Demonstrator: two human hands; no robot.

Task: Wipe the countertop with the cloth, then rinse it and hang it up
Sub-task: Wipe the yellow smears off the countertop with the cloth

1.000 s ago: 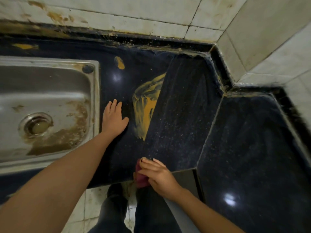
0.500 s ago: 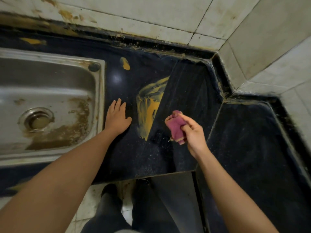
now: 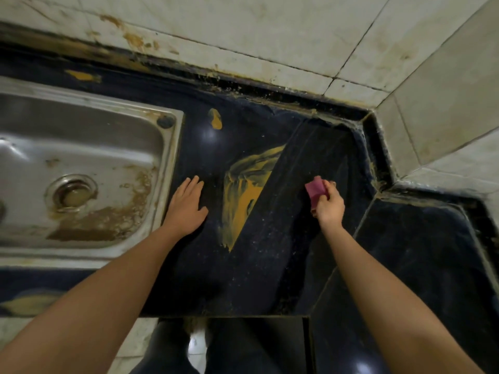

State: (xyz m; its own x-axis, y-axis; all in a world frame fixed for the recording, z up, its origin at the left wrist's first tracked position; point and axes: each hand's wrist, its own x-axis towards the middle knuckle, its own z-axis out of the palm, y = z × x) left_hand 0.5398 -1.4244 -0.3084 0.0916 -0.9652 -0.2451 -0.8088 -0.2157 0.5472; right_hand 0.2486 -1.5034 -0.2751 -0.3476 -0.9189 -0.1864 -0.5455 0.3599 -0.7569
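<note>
the right hand [image 3: 330,205] has its grip closed on the cloth [image 3: 315,189], a small folded dark-pink piece pinched between thumb and curled fingers, with most of the cloth sticking out above the hand toward the wall. it sits over the dark, speckled worktop [image 3: 270,279], to the right of a broad yellow smear [image 3: 243,201]; whether the cloth touches the surface cannot be told from this view. the strip of worktop under and in front of the cloth is free of yellow and meets the smear along a straight slanted edge. the left hand [image 3: 186,209] lies flat on the worktop with its grip wide, fingers straight and close together, holding nothing, between the smear and the rim of the steel sink [image 3: 172,171]. the sink basin holds brown residue [image 3: 102,225] around and in front of its drain [image 3: 71,190]. a smaller yellow spot [image 3: 215,122] lies on the worktop behind the left hand, and another yellow patch [image 3: 82,76] behind the sink. stained pale tiles [image 3: 243,31] line the wall, with grime along the joint where they meet the worktop. the person's dark-clothed legs [image 3: 229,352] show below the front edge.
</note>
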